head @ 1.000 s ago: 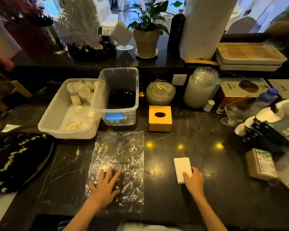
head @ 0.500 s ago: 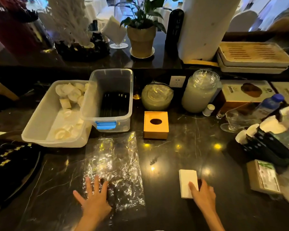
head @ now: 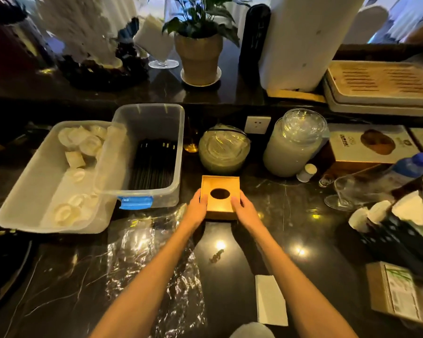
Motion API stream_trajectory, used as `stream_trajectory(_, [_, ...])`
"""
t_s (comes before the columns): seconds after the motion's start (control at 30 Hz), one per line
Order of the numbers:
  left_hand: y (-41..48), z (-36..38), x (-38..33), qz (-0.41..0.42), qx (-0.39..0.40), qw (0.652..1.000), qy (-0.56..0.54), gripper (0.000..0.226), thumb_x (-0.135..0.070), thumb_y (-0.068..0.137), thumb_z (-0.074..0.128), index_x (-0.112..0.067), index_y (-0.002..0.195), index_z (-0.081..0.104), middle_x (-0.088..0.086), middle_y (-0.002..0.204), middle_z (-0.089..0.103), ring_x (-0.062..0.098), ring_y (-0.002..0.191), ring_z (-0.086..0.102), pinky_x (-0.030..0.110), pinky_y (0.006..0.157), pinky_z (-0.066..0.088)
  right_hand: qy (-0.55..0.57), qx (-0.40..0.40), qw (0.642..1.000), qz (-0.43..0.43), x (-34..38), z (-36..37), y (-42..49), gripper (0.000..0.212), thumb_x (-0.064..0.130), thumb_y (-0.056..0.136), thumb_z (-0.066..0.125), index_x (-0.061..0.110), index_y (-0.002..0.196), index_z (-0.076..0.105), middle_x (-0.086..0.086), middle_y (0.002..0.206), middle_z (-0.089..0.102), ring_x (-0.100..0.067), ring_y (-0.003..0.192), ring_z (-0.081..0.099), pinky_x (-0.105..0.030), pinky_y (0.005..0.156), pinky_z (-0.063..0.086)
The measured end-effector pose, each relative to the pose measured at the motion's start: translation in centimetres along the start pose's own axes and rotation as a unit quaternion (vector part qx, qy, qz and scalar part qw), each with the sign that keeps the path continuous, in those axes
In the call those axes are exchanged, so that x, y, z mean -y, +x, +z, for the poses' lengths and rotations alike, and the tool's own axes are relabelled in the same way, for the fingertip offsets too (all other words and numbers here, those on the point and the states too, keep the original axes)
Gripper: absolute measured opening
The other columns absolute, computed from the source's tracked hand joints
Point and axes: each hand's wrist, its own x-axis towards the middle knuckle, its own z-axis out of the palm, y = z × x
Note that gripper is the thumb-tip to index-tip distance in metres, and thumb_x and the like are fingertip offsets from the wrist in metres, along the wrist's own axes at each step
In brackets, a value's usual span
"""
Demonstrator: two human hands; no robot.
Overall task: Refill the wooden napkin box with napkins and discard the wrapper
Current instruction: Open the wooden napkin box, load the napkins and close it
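Note:
The wooden napkin box [head: 220, 186], with an oval hole in its top, stands on the dark marble counter at mid-frame. My left hand [head: 195, 208] grips its left side and my right hand [head: 245, 209] grips its right side. A stack of white napkins [head: 270, 300] lies on the counter near the front edge, partly under my right forearm. The clear plastic wrapper [head: 142, 252] lies flat and crinkled on the counter under my left forearm.
Two clear plastic bins [head: 47, 181] [head: 154, 132] sit left of the box. Glass jars [head: 224, 148] [head: 294, 142] stand behind it. A bottle [head: 410, 167], a glass [head: 347, 191], dark holders and a cardboard carton [head: 396, 291] crowd the right side. A potted plant [head: 198, 57] is on the raised ledge.
Both hands left the wrapper and the napkin stack and reached forward to take hold of the wooden box. The camera moved closer to the counter.

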Motion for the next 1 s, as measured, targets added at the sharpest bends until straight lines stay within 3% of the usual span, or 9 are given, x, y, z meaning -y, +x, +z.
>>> stream_trajectory(0.13, [0.0,0.2,1.2,0.026,0.013,0.995,-0.092,0.037,-0.013,0.105,0.034,-0.004,0.140,0.042,0.015,0.135,0.054,0.022,0.121,0.053,0.023,0.095,0.044,0.030,-0.017,0.999,0.002,-0.8,0.5,0.1,0.052,0.031,0.103,0.040,0.018,0.151,0.028,-0.007,0.145,0.050,-0.020,0.129,0.048,-0.036,0.110,0.037])
stream_trajectory(0.27, [-0.8,0.0,1.3,0.003,0.023,0.995,-0.102,0.040,-0.014,0.105,0.034,-0.005,0.143,0.040,0.017,0.138,0.054,0.028,0.126,0.052,0.038,0.107,0.042,0.059,-0.021,0.998,-0.002,-0.8,0.6,-0.8,0.048,0.026,0.103,0.040,0.018,0.150,0.031,-0.007,0.142,0.052,-0.018,0.124,0.050,-0.033,0.105,0.040])
stream_trajectory(0.47, [-7.4,-0.1,4.1,-0.007,0.064,0.995,-0.079,0.043,-0.020,0.105,0.034,-0.011,0.147,0.036,0.015,0.138,0.055,0.027,0.125,0.054,0.041,0.106,0.044,0.056,-0.006,0.998,-0.010,-3.4,1.8,-8.3,0.045,0.025,0.103,0.039,0.020,0.147,0.034,-0.006,0.136,0.057,-0.013,0.116,0.054,-0.028,0.097,0.044])
stream_trajectory(0.6, [-14.2,0.6,7.2,-0.029,0.067,0.992,-0.108,0.041,-0.020,0.105,0.034,-0.017,0.145,0.037,0.004,0.127,0.060,0.013,0.109,0.060,0.024,0.087,0.051,0.043,-0.027,0.999,-0.004,-6.7,3.1,-14.4,0.043,0.023,0.103,0.041,0.021,0.146,0.037,-0.005,0.135,0.058,-0.018,0.120,0.054,-0.037,0.105,0.044])
stream_trajectory(0.77, [-20.9,1.4,10.5,-0.037,0.055,0.992,-0.105,0.043,-0.017,0.104,0.036,-0.013,0.147,0.034,0.008,0.137,0.055,0.019,0.122,0.055,0.040,0.107,0.044,0.035,-0.020,0.999,0.016,-10.6,4.9,-20.8,0.051,0.034,0.102,0.040,0.027,0.150,0.028,0.002,0.136,0.056,-0.015,0.125,0.052,-0.033,0.104,0.044])
stream_trajectory(0.87, [-22.5,1.9,10.9,-0.019,0.047,0.993,-0.110,0.042,-0.015,0.104,0.035,-0.015,0.146,0.035,0.005,0.137,0.054,0.013,0.122,0.054,0.036,0.108,0.043,0.052,-0.021,0.998,0.013,-11.4,5.3,-22.0,0.049,0.033,0.101,0.041,0.029,0.148,0.029,0.003,0.137,0.054,-0.016,0.127,0.050,-0.029,0.102,0.043])
stream_trajectory(0.97, [-22.2,1.9,11.0,-0.030,0.040,0.992,-0.116,0.041,-0.015,0.104,0.035,-0.017,0.146,0.035,0.003,0.138,0.052,0.009,0.118,0.054,0.025,0.103,0.045,0.056,-0.021,0.998,0.012,-10.7,5.3,-22.1,0.035,0.030,0.101,0.042,0.041,0.134,0.033,0.011,0.125,0.055,-0.015,0.125,0.051,-0.019,0.092,0.045])
stream_trajectory(1.0, [-22.1,1.8,11.2,-0.037,0.045,0.991,-0.124,0.043,-0.015,0.104,0.035,-0.016,0.147,0.033,0.004,0.139,0.051,0.011,0.118,0.054,0.027,0.103,0.046,0.052,-0.025,0.998,0.007,-10.5,5.3,-22.2,0.033,0.029,0.101,0.042,0.042,0.131,0.033,0.013,0.124,0.055,-0.016,0.126,0.051,-0.015,0.090,0.044])
